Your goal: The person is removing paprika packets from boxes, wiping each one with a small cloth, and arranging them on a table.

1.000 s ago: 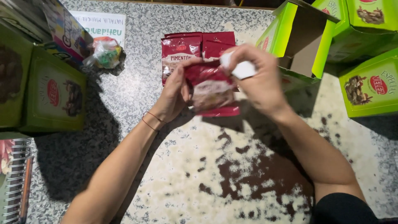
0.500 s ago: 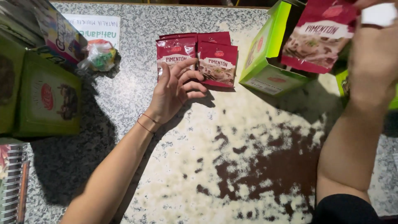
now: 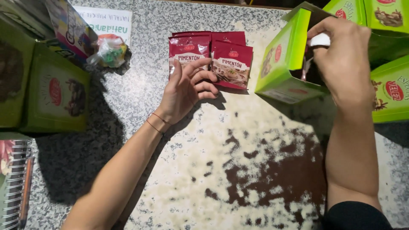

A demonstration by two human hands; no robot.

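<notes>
Several red spice packets (image 3: 232, 64) lie in a small stack at the far middle of the granite counter (image 3: 238, 179). My left hand (image 3: 185, 91) lies flat and open beside them, its fingertips touching the front packets. My right hand (image 3: 343, 59) is at the mouth of an open green carton (image 3: 283, 64) that lies tilted on its side. Its fingers are curled around a small white piece (image 3: 319, 39) and a red packet. Only a thin edge of that packet (image 3: 305, 70) shows inside the carton.
More green cartons stand at the far right (image 3: 390, 91) and at the left (image 3: 57, 91). A knotted plastic bag (image 3: 108, 51) and a printed paper (image 3: 106, 23) lie at the far left. A spiral notebook (image 3: 15, 183) sits at the near left edge.
My right hand carried one red packet from the stack to the right and lowered it into the open green carton. My left hand let go and settled flat by the stack.
</notes>
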